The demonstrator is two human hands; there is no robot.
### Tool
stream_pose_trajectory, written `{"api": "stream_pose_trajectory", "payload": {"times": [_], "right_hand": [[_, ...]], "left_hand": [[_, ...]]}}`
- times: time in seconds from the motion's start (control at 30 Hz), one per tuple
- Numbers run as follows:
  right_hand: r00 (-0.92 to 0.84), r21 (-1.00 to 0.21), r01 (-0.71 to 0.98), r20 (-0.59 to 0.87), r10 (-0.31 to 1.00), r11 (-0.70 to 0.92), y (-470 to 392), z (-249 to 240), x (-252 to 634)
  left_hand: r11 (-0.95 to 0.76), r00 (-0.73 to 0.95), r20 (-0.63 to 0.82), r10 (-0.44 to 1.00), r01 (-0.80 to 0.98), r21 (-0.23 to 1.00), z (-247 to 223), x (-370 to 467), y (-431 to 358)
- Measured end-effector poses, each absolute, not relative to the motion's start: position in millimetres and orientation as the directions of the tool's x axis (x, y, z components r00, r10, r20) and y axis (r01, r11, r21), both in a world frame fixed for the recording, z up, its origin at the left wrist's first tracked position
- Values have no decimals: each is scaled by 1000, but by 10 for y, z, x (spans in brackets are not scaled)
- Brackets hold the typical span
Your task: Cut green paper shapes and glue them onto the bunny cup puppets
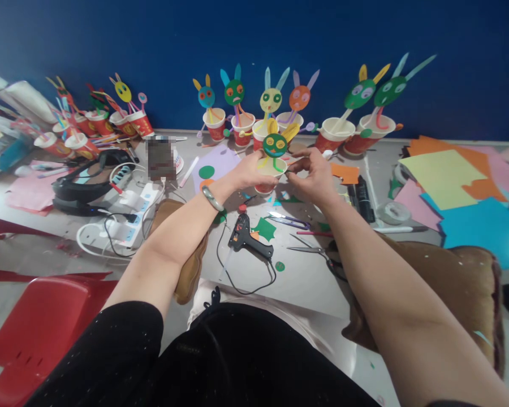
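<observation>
A paper cup (266,186) with a green and yellow rabbit-eared paper figure (274,144) rising from it stands in front of me. My left hand (248,174), with a bangle at the wrist, wraps round the cup's left side. Close to the cup's right rim, my right hand (311,176) has its thumb and fingertips pinched together; what they hold is too small to make out. Below the hands lie a black glue gun (250,240), a green paper scrap (264,228), a purple-handled cutter (289,220) and scissors (309,249).
Several cups with paper rabbit figures (236,92) line the blue wall. Coloured paper sheets (443,175), tape (393,212) and a black marker (365,200) lie to the right. At left are a power strip (141,212), a black headset (82,189) and a red chair (46,322). Brown cushions (445,294) flank me.
</observation>
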State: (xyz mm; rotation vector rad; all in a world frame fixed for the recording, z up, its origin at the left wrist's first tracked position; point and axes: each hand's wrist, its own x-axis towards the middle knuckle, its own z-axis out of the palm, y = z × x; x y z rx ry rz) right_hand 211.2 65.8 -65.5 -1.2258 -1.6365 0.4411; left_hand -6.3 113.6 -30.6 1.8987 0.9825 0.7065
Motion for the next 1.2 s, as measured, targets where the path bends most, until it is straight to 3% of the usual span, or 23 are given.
{"api": "stream_pose_trajectory", "payload": {"times": [1.2], "right_hand": [[-14, -776, 456, 484, 875, 436, 672, -690, 2110]], "left_hand": [[-314, 520, 107, 848, 330, 890, -325, -56, 1129]]}}
